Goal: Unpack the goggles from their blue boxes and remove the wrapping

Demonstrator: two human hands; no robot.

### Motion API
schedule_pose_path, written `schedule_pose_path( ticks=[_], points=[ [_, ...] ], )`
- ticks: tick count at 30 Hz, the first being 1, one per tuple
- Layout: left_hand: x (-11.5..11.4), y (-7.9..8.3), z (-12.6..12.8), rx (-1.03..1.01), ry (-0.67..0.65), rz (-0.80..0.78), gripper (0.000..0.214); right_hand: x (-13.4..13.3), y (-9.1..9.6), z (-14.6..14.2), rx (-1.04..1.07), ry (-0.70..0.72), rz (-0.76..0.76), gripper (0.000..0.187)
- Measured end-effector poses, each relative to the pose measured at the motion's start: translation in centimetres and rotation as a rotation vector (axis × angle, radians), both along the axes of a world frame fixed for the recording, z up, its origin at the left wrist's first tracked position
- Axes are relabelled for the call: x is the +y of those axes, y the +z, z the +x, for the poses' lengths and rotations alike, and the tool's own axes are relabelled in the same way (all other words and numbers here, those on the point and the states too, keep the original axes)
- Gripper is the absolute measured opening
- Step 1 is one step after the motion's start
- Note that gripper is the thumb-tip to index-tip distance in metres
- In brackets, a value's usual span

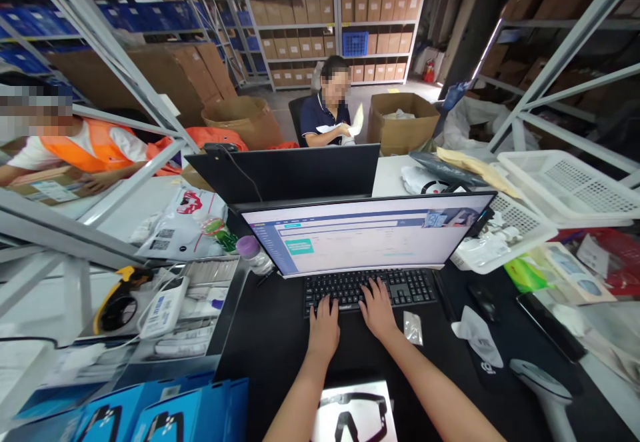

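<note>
Both of my hands rest on a black keyboard (413,287) below a wide monitor (350,235) that shows a web page. My left hand (324,327) lies at the keyboard's left part, fingers stretched over the keys. Near its middle, my right hand (379,309) has its fingers spread on the keys. Neither hand holds anything. Between my forearms lies a white box (356,412) with a picture of black-framed glasses. A small clear packet (413,329) sits just right of my right wrist.
At right are a mouse (483,302), a phone (550,327), a barcode scanner (543,385) and white baskets (570,185). Blue boxes (190,409), a tape dispenser (117,305) and a purple-lidded bottle (254,255) stand left. Two people work beyond the monitors, one holding papers.
</note>
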State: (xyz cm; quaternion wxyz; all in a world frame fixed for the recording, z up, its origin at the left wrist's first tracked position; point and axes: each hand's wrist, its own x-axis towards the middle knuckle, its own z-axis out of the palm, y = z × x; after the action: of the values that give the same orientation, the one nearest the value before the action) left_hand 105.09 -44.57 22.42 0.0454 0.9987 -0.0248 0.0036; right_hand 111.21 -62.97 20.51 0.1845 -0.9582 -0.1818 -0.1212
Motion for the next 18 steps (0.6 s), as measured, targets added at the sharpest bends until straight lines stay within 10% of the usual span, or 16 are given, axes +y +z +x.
schedule_pose_path(
  ticks=[18],
  points=[
    [0.3,-0.1,-0.4,-0.041,0.018,-0.007,0.062,1.8,-0.3,-0.7,0.04,0.171,0.008,0.041]
  ],
)
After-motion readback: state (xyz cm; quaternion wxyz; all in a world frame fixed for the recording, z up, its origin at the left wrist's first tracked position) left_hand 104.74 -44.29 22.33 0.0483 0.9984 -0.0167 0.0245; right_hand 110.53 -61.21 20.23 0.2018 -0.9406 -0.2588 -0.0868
